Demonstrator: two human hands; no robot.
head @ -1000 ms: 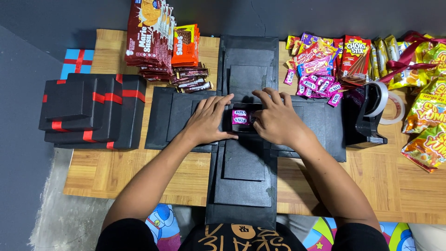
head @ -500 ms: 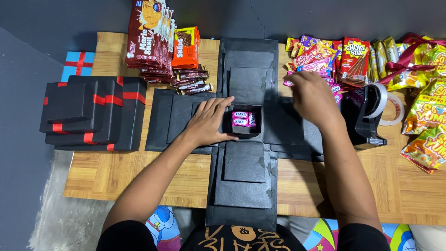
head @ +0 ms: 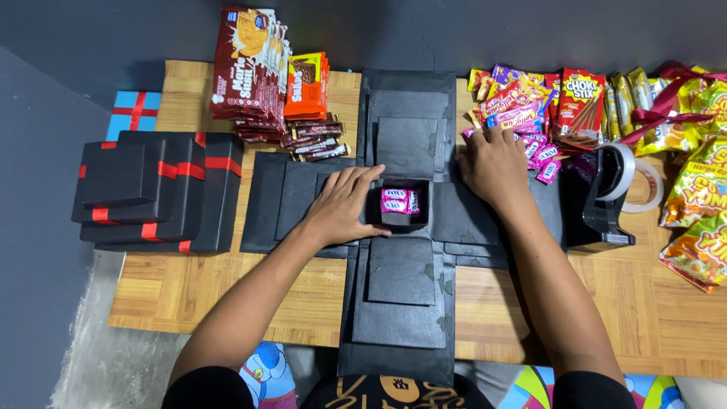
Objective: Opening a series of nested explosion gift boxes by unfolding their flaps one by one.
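Nearest me, the near flaps of the unfolded black box [head: 399,299] overhang the near edge of the desk [head: 227,295]. Risk: my forearms brush that overhang and the whole cross-shaped layout skews.

At the centre of the box sits the small inner tray [head: 401,206] with pink candies [head: 399,201] inside it. My left hand [head: 342,206] lies flat on the left flap, fingers extended against the tray's left wall; it is open and grips nothing, only bracing. Risk: if this hand presses sideways, the tray wall could buckle or the tray slide, tipping the candies out.

My right hand [head: 494,163] rests palm down at the right flap's far end, fingertips in the loose pink sachets [head: 534,148]. I cannot tell whether the fingers are closed on one; they are curled over the heap. Risk: a loose pinch drops a sachet onto the flaps on the way back.

Just right of that hand stands the tape dispenser [head: 602,201], near my wrist. Risk: a wide sweep knocks it.

At the far edge, the biscuit stack [head: 250,68] and the snack packs [head: 575,98] lie close to the box's far flap. Risk: folding that flap up nudges them.

At the left edge, the closed black boxes [head: 155,193] stand well apart.
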